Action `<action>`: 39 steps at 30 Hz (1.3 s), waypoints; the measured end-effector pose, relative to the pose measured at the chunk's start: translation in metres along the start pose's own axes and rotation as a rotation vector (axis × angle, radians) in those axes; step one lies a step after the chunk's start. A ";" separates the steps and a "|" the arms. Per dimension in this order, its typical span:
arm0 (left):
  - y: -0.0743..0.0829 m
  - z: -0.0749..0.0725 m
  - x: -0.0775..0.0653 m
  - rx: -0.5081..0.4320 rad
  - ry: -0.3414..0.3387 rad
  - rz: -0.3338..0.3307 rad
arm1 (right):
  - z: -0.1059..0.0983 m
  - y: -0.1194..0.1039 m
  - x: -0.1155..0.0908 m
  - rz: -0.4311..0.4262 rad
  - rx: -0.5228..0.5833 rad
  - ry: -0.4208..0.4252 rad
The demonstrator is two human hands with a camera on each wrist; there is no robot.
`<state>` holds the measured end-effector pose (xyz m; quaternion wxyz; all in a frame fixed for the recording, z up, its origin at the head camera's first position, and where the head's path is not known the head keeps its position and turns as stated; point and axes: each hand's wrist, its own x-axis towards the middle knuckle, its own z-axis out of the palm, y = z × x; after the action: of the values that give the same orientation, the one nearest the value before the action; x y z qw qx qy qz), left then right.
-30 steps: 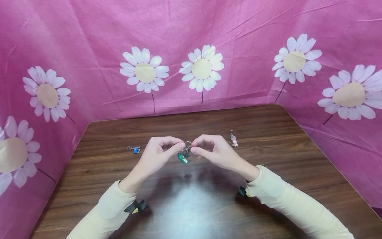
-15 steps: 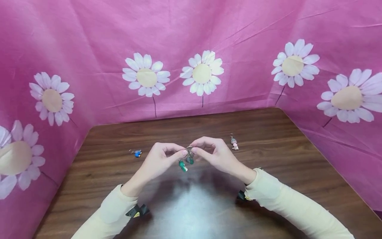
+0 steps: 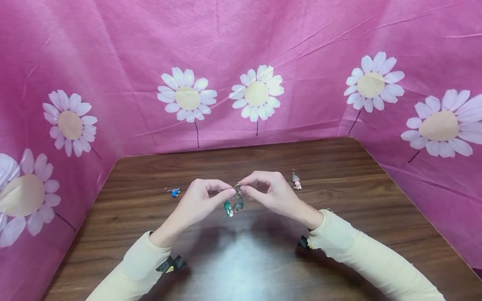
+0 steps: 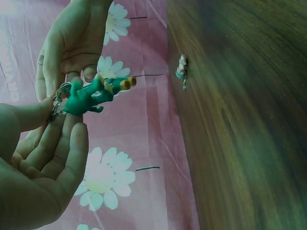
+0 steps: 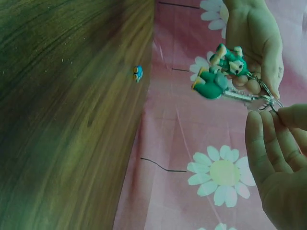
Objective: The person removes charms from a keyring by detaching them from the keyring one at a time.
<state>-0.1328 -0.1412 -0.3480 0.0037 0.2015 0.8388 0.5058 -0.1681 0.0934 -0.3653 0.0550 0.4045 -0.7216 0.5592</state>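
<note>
Above the table, my left hand (image 3: pixel 201 198) and my right hand (image 3: pixel 273 194) meet fingertip to fingertip, each pinching metal key rings (image 5: pixel 274 106) between thumb and fingers. From the rings hang a green figure charm (image 3: pixel 228 208) on the left and a second charm (image 3: pixel 239 205), darker in the head view, beside it. The right wrist view shows both as green figures with yellowish feet, along with a silver key (image 5: pixel 240 96). How the rings are linked is hidden by the fingertips.
On the wooden table (image 3: pixel 241 161), a blue keychain (image 3: pixel 175 192) lies left of the hands and a pink and grey figure keychain (image 3: pixel 296 182) lies to the right. A pink cloth (image 3: pixel 128 83) printed with white daisies surrounds the table's back and sides.
The two charms now hang lower and show apart below the fingers, the green one turned more upright. Both hands keep pinching the rings in nearly the same place.
</note>
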 end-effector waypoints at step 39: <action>0.001 0.002 0.007 -0.038 -0.001 -0.019 | -0.005 0.000 -0.006 0.226 0.131 -0.051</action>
<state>-0.1381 -0.1368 -0.3473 0.0127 0.1937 0.8309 0.5215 -0.1659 0.1006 -0.3665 -0.0533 0.3375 -0.7257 0.5972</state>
